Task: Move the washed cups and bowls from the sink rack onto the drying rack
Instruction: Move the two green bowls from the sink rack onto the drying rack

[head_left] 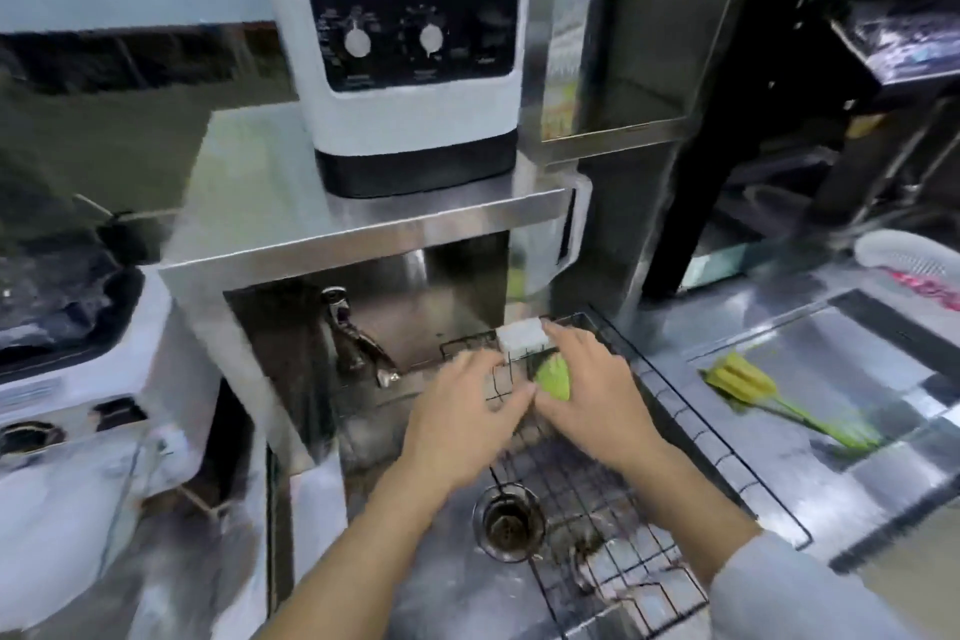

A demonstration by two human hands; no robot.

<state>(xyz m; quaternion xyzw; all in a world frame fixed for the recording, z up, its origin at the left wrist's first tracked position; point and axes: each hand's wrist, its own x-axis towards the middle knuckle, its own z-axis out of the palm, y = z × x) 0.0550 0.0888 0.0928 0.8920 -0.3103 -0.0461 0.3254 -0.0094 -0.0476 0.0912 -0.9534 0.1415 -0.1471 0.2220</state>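
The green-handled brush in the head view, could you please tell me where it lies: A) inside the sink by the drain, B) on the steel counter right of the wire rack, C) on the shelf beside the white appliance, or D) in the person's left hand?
B: the green-handled brush lies flat on the steel counter, right of the wire rack, clear of both hands.

The person's two arms showed in the head view, each entering from the bottom edge. The bare left hand (462, 424) led back to a forearm that was uncovered as far as the frame's lower edge, with no sleeve visible on it. The bare right hand (589, 392) led back to a forearm covered from about its middle by a pale grey-white fabric sleeve (810, 592). No rings, watch or gloves could be made out; motion blur softened both hands.
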